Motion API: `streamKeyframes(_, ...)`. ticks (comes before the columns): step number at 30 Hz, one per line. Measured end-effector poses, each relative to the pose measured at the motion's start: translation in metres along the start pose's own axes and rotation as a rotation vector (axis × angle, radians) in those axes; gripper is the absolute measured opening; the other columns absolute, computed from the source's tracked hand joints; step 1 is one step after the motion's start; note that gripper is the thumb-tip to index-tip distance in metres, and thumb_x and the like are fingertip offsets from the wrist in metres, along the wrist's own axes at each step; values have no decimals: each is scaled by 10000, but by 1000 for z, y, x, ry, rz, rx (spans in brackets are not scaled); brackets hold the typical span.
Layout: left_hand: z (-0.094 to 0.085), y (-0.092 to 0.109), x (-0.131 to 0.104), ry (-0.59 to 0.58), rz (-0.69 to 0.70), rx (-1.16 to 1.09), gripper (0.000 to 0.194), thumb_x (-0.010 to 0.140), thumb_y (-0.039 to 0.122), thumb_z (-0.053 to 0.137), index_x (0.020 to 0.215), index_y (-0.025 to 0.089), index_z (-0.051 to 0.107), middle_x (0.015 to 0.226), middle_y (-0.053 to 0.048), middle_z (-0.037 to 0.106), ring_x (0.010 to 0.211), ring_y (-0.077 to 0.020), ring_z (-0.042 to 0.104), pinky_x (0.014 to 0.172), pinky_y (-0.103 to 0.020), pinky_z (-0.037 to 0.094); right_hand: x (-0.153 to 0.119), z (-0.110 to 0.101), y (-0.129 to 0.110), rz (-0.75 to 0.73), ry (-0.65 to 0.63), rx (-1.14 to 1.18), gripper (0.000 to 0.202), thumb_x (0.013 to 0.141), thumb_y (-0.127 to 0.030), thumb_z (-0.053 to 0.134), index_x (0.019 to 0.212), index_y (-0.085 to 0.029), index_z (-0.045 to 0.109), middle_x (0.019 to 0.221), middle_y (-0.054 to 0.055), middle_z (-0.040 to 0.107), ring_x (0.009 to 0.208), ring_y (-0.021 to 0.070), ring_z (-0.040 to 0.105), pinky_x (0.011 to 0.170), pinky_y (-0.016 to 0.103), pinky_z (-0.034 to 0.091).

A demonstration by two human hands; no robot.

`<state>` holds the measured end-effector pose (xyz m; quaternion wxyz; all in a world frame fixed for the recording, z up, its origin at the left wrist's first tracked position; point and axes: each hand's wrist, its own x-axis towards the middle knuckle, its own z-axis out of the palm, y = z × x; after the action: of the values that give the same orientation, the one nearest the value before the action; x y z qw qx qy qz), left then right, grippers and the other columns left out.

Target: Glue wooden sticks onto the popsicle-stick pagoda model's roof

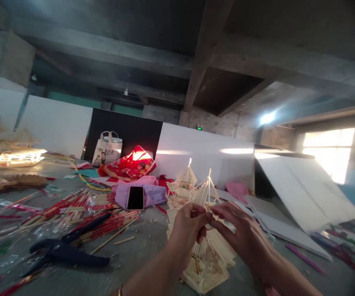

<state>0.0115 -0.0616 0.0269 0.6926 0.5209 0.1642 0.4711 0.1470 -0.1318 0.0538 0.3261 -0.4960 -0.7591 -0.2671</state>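
Note:
My left hand [188,226] is closed, thumb and fingers pinched together at the roof of a pale wooden stick model tower [208,246]. From the other side my right hand [243,232] brings its thumb and fingertips to the same spot, also pinched. The fingers of both hands nearly meet there, and whatever lies between them is too small or hidden to name. Above the hands, sloping sticks rise to a peak around an upright rod [209,174]. Directly behind stands a second pointed stick tower [187,176], partly covered by the near one and my left hand.
Dark blue cutters [69,251] lie at the left, by loose sticks with red wrappers [69,207] and clear plastic. A phone [135,198] rests on purple cloth [153,191]. Behind are a red bag [131,164] and white tote [108,148]. White boards [303,193] lean at right.

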Motion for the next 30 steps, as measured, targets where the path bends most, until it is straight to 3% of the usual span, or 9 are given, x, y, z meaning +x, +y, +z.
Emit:
streamKeyframes(6,-22,7,-2,98,117,137,270,648,330,664,761,165,481,542,84,477,349,-29,408,304,-144,257,12,11,25,-10,3,-138,199,853,-238,563,1042,-206,614,967,50,567,908,199,522,799,357,458)
streamKeyframes(13,-51,-2,-5,130,69,160,332,590,372,683,743,160,478,526,87,470,323,-20,363,293,-146,244,13,26,22,-41,87,-254,187,853,-229,557,1017,-172,626,874,62,568,837,218,489,746,392,451)
streamKeyframes(23,-62,-6,-6,137,77,260,308,620,422,642,713,171,489,481,86,453,306,-33,340,298,-162,235,11,22,26,-188,126,-280,218,857,-198,554,1054,-126,613,853,70,569,812,213,504,715,375,447)
streamKeyframes(27,-95,16,0,212,231,657,193,734,357,533,756,166,548,556,40,538,397,-67,469,389,-172,331,-8,33,-2,-222,114,-172,282,846,-204,576,1124,-160,566,893,67,564,841,197,521,750,359,450)
streamKeyframes(30,-138,43,5,246,262,1174,187,764,291,493,814,162,618,716,-24,644,614,-127,600,568,-208,428,-33,79,-42,-267,-5,-10,220,845,-248,512,1045,-200,589,794,37,579,721,174,542,644,321,479)
